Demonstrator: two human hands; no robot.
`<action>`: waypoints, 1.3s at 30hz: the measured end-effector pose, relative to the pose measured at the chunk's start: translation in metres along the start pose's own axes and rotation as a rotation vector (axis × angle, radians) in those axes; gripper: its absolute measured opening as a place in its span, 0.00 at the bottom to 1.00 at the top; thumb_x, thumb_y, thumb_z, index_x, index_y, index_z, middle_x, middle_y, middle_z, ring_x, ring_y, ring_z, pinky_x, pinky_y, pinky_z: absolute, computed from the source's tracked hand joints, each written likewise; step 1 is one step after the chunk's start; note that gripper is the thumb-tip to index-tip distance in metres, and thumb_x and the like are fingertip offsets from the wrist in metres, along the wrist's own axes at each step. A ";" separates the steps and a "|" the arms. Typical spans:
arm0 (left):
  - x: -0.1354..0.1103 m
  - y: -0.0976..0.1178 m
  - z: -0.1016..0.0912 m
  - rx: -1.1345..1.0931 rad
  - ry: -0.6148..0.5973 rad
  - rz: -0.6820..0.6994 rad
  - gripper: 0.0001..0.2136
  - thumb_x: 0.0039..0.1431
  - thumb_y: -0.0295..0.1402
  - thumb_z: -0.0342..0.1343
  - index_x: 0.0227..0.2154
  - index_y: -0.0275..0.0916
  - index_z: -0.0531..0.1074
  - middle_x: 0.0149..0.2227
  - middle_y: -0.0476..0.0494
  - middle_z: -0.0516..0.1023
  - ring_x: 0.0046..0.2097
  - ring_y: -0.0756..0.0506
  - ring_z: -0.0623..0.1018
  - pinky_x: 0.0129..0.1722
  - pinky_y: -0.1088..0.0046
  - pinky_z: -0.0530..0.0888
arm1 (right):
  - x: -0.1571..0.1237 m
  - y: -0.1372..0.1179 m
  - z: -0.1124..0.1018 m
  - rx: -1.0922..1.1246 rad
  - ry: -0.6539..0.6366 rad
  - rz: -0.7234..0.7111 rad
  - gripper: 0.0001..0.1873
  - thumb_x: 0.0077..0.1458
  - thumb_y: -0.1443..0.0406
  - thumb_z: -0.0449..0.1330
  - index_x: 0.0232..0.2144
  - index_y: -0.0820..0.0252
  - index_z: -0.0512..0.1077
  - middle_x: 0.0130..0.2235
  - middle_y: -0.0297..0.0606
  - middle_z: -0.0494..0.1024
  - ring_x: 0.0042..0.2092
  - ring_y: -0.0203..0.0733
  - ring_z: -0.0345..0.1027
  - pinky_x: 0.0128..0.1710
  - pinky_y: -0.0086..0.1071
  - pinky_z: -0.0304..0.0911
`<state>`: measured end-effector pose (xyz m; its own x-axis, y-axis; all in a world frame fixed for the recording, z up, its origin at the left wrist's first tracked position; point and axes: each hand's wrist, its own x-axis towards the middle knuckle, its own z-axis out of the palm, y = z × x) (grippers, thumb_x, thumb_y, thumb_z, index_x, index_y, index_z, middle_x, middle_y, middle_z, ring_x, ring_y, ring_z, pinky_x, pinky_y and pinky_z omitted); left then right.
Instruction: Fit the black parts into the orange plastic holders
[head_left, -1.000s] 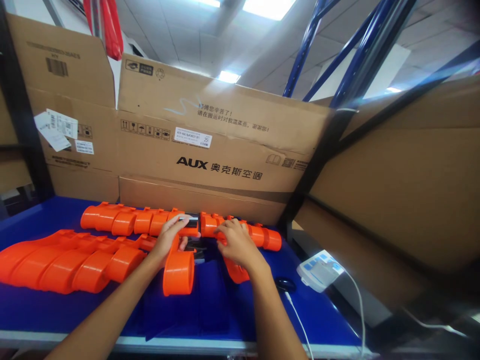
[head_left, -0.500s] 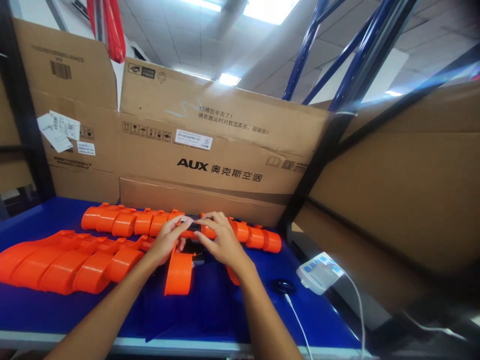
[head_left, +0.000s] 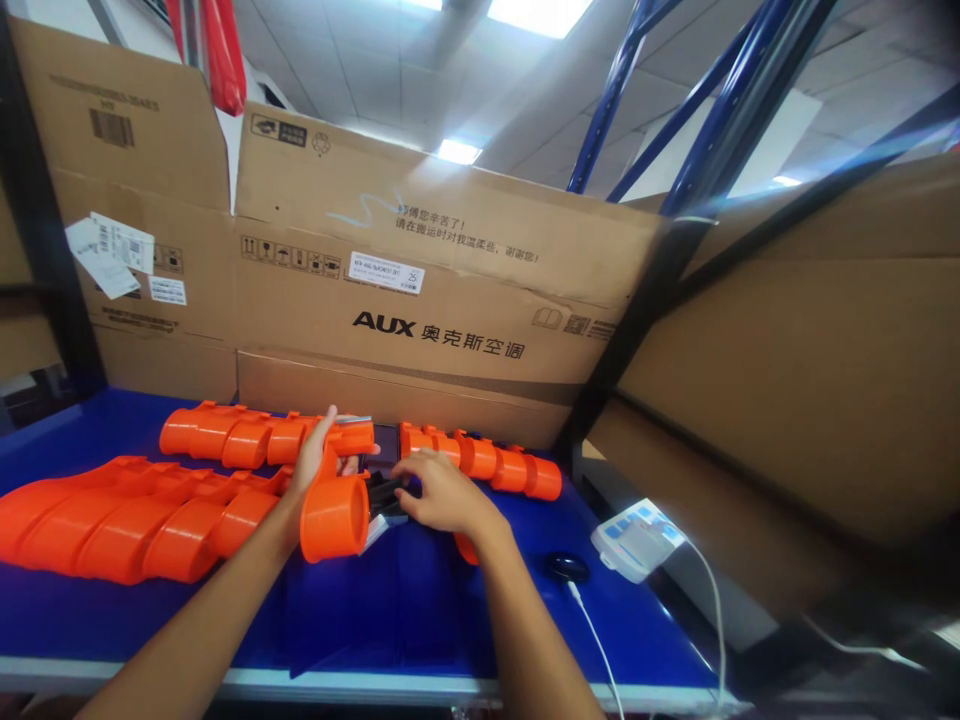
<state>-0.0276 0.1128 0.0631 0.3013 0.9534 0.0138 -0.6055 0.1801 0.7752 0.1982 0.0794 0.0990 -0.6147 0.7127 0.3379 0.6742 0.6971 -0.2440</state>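
My left hand is closed around an orange plastic part with a wide round ring at its lower end. The ring hangs tilted toward me, and a narrower orange piece shows above the fingers. Just to the right, my right hand has its fingers curled down at a small heap of thin black pieces. Its thumb and fingertips meet at the black pieces, though the exact grip is partly hidden. Under the heap lies something pale and flat. Behind the hands is a dark rectangular object.
Rows of orange ring-shaped parts lie at the left front, left back and right back of the blue table. To the right are a black rounded device with a white cable and a white box. Cardboard walls the back.
Both hands were together over the orange part. My left hand has moved left with it, turning its ring toward me. My right hand has come away and lowered to the black pieces.
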 end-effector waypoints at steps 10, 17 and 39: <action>-0.006 -0.003 0.022 0.136 0.054 0.084 0.27 0.59 0.56 0.52 0.32 0.31 0.77 0.12 0.47 0.68 0.12 0.49 0.66 0.14 0.75 0.60 | 0.016 -0.015 0.021 0.002 -0.016 -0.108 0.07 0.58 0.68 0.61 0.40 0.58 0.76 0.39 0.39 0.79 0.41 0.42 0.68 0.44 0.34 0.60; -0.004 -0.006 0.025 0.248 0.071 0.169 0.25 0.58 0.55 0.54 0.32 0.32 0.74 0.11 0.48 0.68 0.12 0.49 0.65 0.13 0.76 0.59 | 0.009 -0.007 0.015 -0.012 0.103 -0.008 0.13 0.52 0.76 0.56 0.36 0.58 0.75 0.38 0.38 0.79 0.42 0.43 0.68 0.46 0.36 0.60; -0.009 -0.032 0.031 0.383 -0.175 0.215 0.19 0.57 0.46 0.61 0.46 0.41 0.67 0.19 0.56 0.69 0.17 0.51 0.69 0.19 0.78 0.64 | 0.007 -0.014 0.015 0.580 0.587 0.220 0.13 0.58 0.56 0.61 0.35 0.59 0.77 0.32 0.36 0.78 0.33 0.40 0.67 0.34 0.32 0.63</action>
<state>0.0121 0.0904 0.0579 0.3387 0.8982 0.2800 -0.3622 -0.1502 0.9199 0.1789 0.0756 0.0914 -0.0747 0.7920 0.6059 0.3384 0.5917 -0.7317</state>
